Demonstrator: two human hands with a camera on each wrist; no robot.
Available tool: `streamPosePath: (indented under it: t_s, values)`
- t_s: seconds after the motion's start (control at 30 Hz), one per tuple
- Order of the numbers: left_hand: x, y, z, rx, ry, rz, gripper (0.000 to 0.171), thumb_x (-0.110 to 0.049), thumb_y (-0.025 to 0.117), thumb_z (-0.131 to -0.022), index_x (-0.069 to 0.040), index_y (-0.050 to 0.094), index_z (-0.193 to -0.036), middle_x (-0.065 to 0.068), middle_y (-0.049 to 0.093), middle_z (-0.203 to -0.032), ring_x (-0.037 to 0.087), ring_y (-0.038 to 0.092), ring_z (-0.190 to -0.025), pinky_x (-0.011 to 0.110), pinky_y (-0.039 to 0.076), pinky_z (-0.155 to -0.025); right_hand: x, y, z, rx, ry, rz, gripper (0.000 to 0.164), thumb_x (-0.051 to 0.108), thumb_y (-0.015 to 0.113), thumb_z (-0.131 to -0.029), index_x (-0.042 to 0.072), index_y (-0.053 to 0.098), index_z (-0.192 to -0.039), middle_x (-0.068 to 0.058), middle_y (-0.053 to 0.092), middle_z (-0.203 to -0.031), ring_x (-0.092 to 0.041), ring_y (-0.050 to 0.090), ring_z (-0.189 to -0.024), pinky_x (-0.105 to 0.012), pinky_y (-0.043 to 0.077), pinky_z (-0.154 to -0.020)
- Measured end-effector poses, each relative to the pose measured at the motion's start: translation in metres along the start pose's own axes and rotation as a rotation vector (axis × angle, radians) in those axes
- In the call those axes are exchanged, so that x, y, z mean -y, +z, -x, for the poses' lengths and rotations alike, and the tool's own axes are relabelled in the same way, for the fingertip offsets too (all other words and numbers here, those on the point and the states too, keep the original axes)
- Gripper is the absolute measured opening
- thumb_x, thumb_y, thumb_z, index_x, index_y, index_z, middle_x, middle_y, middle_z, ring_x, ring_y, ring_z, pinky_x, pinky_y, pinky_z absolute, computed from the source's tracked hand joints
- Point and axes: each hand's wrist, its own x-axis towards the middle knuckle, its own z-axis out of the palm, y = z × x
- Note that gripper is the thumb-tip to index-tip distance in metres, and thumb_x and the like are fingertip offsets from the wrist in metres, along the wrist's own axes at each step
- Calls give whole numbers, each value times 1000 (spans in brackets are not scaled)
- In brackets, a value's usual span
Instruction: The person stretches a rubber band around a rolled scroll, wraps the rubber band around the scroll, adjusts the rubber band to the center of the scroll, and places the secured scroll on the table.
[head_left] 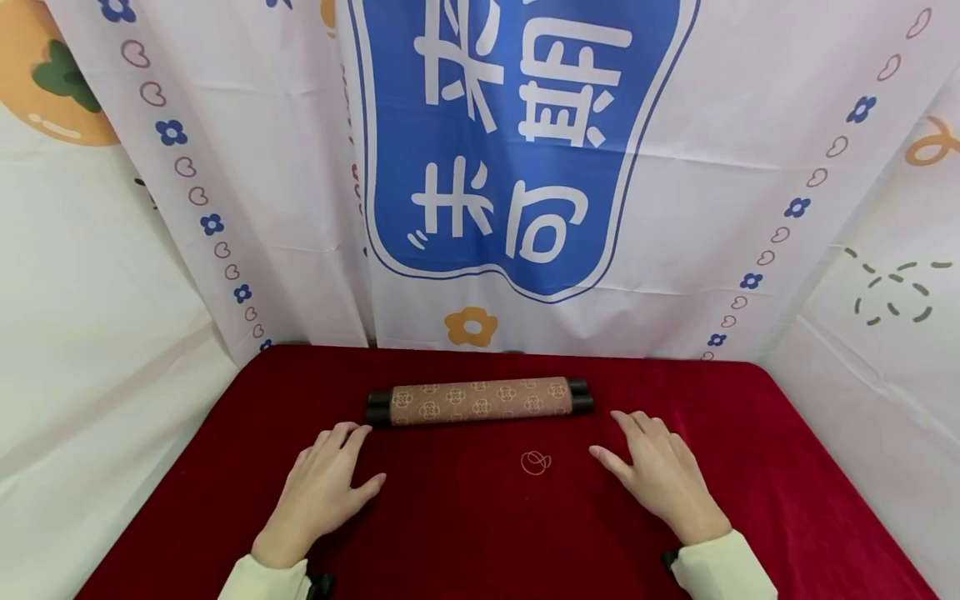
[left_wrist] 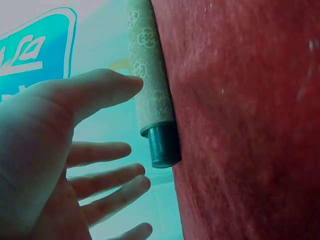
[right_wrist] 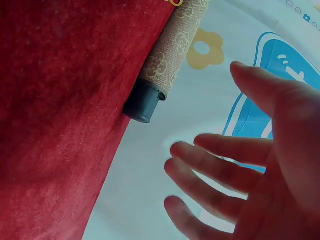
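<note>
A rolled-up scroll (head_left: 480, 400), brown with a pale flower pattern and dark rod ends, lies crosswise on the red cloth. My left hand (head_left: 321, 487) is near its left end, thumb spread from the fingers and holding nothing. On the other side my right hand (head_left: 660, 473), also holding nothing, stands just off the right end with fingers spread. Both wrist views show a black rod end (left_wrist: 165, 145) beyond the spread fingers. Between the hands, in front of the scroll, a thin looped rubber band (head_left: 536, 462) lies on the cloth.
The red velvet cloth (head_left: 450, 533) covers the table. White printed curtains stand behind and at both sides, the back curtain (head_left: 705, 217) meeting the table's far edge. A blue panel (head_left: 517, 142) with white characters is printed on it.
</note>
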Motion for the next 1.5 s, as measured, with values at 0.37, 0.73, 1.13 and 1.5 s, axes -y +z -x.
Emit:
streamPosePath:
  t_s: [0.37, 0.73, 1.13, 1.5]
  values:
    - [-13, 1, -6, 33, 43, 12, 62, -30, 81, -91, 5, 62, -139, 21, 64, -138, 40, 62, -126, 61, 53, -98, 8, 0, -9, 89, -40, -151, 47, 32, 79, -95, -4, 71, -124, -19, 74, -121, -34, 72, -110, -52, 59, -96]
    - [-32, 3, -15, 69, 93, 19, 63, -27, 80, -93, 6, 60, -142, 23, 63, -142, 41, 59, -132, 61, 50, -106, 21, 6, -21, 207, -54, -273, 37, 24, 82, -93, -1, 74, -119, -13, 75, -109, -24, 72, -97, -43, 61, -88]
    - [-58, 16, -26, 67, 149, 74, 59, -24, 81, -92, 7, 62, -139, 21, 65, -138, 40, 60, -132, 55, 51, -108, 33, 19, -32, 247, -136, -289, 26, 18, 82, -92, 1, 76, -109, -8, 73, -96, -18, 67, -88, -37, 59, -81]
    - [-92, 29, -37, 148, 203, 176, 54, -22, 78, -95, 6, 61, -138, 16, 64, -135, 35, 58, -132, 49, 52, -108, 46, 31, -38, 278, -164, -270, 18, 14, 83, -91, 1, 77, -102, -6, 71, -87, -13, 62, -76, -32, 55, -70]
